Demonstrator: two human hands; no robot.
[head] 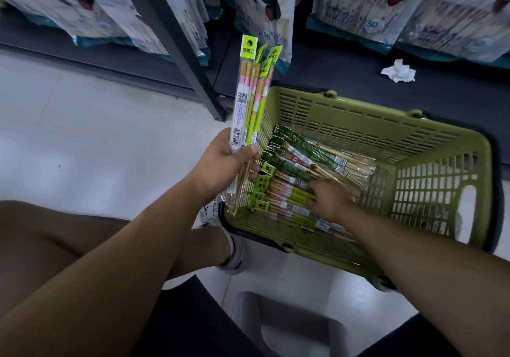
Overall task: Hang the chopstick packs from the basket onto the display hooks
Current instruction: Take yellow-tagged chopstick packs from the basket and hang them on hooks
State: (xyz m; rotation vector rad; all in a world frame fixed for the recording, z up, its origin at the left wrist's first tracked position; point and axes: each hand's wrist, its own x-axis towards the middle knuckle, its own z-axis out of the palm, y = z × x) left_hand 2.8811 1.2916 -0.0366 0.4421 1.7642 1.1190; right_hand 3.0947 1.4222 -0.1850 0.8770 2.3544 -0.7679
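We're in the gathering step: packs are being collected out of the green basket (441,136), which sits on the floor against the dark base of the shelving. No display hook is in view, so nothing looks ready to hang yet.

The left hand (226,161) is clamped on a bundle of lime-headed chopstick packs (248,89), thumb across the front, fingers wrapped behind. It holds them upright over the basket's left rim.

The right hand (327,198) is down in the basket, fingers on the lime packs (284,199) along the near wall. It's blurred, so I can't tell whether it pinches one or only touches. Dark green packs (303,158) lie toward the far wall.

Next move, I'd say: grip one lime pack, add it to the bundle with the headers lined up, then look up for the hooks.
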